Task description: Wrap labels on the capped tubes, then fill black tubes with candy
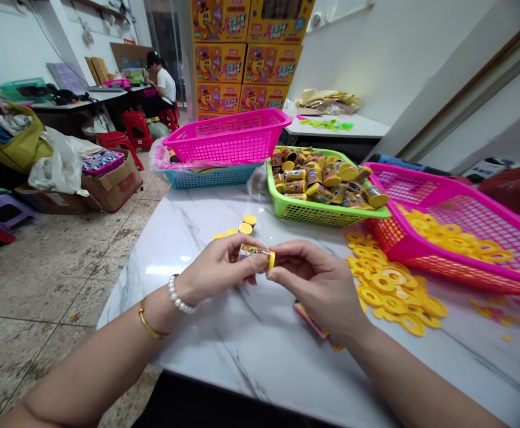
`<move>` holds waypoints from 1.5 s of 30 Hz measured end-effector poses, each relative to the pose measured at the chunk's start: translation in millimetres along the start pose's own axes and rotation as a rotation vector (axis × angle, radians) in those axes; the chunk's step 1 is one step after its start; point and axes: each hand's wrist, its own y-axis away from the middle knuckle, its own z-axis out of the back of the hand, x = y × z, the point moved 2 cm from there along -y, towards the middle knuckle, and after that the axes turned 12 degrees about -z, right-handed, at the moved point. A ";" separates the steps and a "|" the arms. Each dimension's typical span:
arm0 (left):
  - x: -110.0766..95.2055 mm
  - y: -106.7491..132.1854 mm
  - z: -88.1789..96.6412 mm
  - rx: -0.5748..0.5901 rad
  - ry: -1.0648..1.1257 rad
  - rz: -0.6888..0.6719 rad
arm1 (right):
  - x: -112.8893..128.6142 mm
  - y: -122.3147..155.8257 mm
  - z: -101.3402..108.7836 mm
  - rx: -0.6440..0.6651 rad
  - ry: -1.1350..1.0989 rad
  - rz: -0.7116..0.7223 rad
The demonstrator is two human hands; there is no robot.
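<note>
Low over the table, my left hand [224, 264] is closed around a small printed tube [251, 252] that lies sideways in the fingers. At its right end sits a yellow cap [271, 260], which my right hand [320, 288] pinches between thumb and fingertips. Just behind the left hand are several yellow-topped round pieces [245, 228]. Printed flat pieces [308, 320] lie partly hidden under the right hand. To the right of that hand spreads a heap of flat yellow rings [387, 282].
A green basket [317, 215] full of printed tubes stands behind my hands. Right of it, a pink basket [460, 270] holds more yellow rings. Another pink basket [228, 139] rests on a blue basket [217, 177] at the back left. A person [164, 83] sits at a far table.
</note>
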 end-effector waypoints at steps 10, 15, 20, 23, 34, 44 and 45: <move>11.7 0.6 -5.1 0.161 0.323 0.122 | 0.7 -5.5 7.8 0.047 -0.083 0.053; 12.9 0.0 -4.6 0.127 0.305 0.136 | 0.9 -4.0 6.5 -0.051 -0.004 0.134; 17.3 -1.0 -4.0 0.094 0.280 0.162 | 6.2 -0.5 8.2 0.005 0.152 0.131; 17.8 0.1 -5.7 0.065 0.226 0.162 | 13.8 8.6 1.6 0.024 0.341 0.230; 11.7 2.9 -2.6 -0.238 -0.106 -0.001 | 20.4 13.8 -5.0 -0.205 0.793 0.666; 1.7 0.7 9.0 -0.303 0.064 0.043 | 28.7 14.8 -3.5 -0.005 1.080 0.968; 1.7 -0.3 11.8 -0.334 0.067 0.030 | 32.3 4.1 1.5 -0.033 1.083 0.977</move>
